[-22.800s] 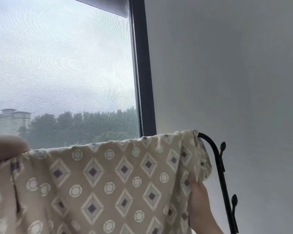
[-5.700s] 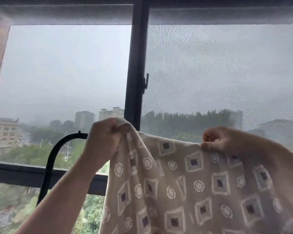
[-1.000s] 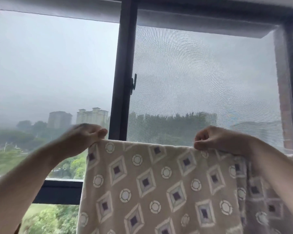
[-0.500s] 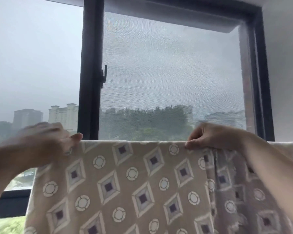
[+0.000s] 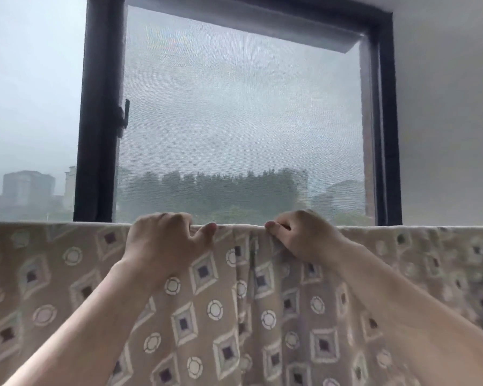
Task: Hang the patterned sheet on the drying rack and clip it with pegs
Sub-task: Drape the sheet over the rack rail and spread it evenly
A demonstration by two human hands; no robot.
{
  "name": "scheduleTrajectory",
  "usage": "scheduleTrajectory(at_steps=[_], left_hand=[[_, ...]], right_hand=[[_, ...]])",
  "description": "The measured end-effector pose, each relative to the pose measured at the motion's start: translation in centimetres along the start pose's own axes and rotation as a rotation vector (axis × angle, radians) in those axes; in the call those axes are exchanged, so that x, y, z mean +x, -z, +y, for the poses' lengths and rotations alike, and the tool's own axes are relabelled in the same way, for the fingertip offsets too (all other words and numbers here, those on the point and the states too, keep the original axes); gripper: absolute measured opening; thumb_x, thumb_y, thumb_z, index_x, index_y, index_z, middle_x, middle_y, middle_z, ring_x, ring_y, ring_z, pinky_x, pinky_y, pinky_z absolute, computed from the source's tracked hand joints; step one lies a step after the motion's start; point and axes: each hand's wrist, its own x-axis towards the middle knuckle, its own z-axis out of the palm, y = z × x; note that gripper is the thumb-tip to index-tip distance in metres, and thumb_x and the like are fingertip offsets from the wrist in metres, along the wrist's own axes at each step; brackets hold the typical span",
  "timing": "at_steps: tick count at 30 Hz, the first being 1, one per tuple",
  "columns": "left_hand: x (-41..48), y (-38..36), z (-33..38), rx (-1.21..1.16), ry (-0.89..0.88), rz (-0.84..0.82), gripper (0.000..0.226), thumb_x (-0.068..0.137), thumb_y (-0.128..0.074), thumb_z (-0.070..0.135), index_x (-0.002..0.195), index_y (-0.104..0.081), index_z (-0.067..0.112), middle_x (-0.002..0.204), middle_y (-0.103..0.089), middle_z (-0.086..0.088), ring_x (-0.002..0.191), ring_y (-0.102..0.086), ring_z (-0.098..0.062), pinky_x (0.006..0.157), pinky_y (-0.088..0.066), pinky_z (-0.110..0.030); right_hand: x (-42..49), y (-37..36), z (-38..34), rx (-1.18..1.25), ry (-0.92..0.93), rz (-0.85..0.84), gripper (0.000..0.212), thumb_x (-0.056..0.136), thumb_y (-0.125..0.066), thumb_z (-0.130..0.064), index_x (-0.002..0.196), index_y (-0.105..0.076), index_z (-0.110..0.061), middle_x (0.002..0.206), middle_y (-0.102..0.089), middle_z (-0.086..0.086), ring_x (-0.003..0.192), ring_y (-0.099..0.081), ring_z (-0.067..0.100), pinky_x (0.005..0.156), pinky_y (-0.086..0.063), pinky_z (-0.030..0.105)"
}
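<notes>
The beige patterned sheet (image 5: pixel 207 316), printed with diamonds and circles, hangs across the whole width of the view, its top fold lying in a straight horizontal line. The rack bar under that fold is hidden by the cloth. My left hand (image 5: pixel 162 240) grips the top fold near the middle, fingers curled over the far side and thumb in front. My right hand (image 5: pixel 299 235) grips the same fold a short way to the right, fingers curled over it. A vertical crease in the cloth runs down between the two hands. No pegs are in view.
Behind the sheet stands a dark-framed window (image 5: pixel 101 121) with a mesh screen (image 5: pixel 234 121) and a latch (image 5: pixel 124 115). A plain white wall (image 5: pixel 446 107) fills the right side. Trees and buildings show outside.
Both hands have slid along the top fold toward each other and now sit close together near the middle. The view has shifted right, and the sheet now spans the full width.
</notes>
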Motion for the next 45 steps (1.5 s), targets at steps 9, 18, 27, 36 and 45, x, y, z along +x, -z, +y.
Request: scheduleTrajectory(at_steps=[9,18,27,36,45], left_hand=[[0.5,-0.7,0.4,0.018,0.052,-0.006,0.085,0.061,-0.012,0.095,0.055,-0.052,0.020,0.051,-0.055,0.010,0.052,-0.050,-0.008,0.049,-0.029,-0.025],[1.2,-0.9,3.3,0.149,0.022,-0.087,0.080,0.042,-0.034,0.099,0.064,-0.051,0.024,0.057,-0.057,0.014,0.057,-0.052,-0.007,0.053,-0.032,-0.027],[3.7,-0.4,2.9,0.052,0.169,-0.378,0.068,0.035,-0.064,0.089,0.061,-0.063,0.027,0.052,-0.064,0.010,0.055,-0.064,-0.008,0.059,-0.053,-0.030],[8.4,-6.1,21.8,-0.307,-0.192,-0.396,0.040,0.086,-0.049,0.060,0.118,-0.057,0.039,0.117,-0.065,0.013,0.087,-0.062,-0.006,0.074,-0.050,-0.026],[8.5,-9.7,29.4,-0.156,-0.197,-0.195,0.031,0.097,-0.031,0.045,0.085,-0.052,0.025,0.084,-0.059,0.008,0.077,-0.054,-0.014,0.066,-0.036,-0.033]], right_hand=[[-2.3,2.8,8.9,-0.141,0.005,-0.046,0.049,0.097,-0.029,-0.064,0.085,-0.059,-0.027,0.086,-0.065,-0.005,0.084,-0.060,0.018,0.076,-0.047,0.036],[-1.9,4.9,13.8,-0.128,-0.009,-0.161,0.062,0.091,-0.039,-0.069,0.065,-0.055,-0.016,0.063,-0.061,-0.002,0.062,-0.057,0.013,0.062,-0.044,0.031],[-2.5,6.9,20.1,0.013,-0.085,-0.125,0.059,0.090,-0.044,-0.069,0.062,-0.055,-0.019,0.059,-0.062,-0.005,0.059,-0.060,0.016,0.061,-0.047,0.034],[-0.8,4.3,21.2,0.026,-0.032,-0.120,0.062,0.091,-0.032,-0.073,0.059,-0.038,-0.020,0.053,-0.047,-0.008,0.054,-0.047,0.013,0.060,-0.041,0.035],[-2.7,7.5,26.9,0.035,0.085,-0.101,0.030,0.097,-0.049,-0.040,0.076,-0.061,-0.022,0.078,-0.065,-0.006,0.076,-0.061,0.013,0.074,-0.051,0.038]])
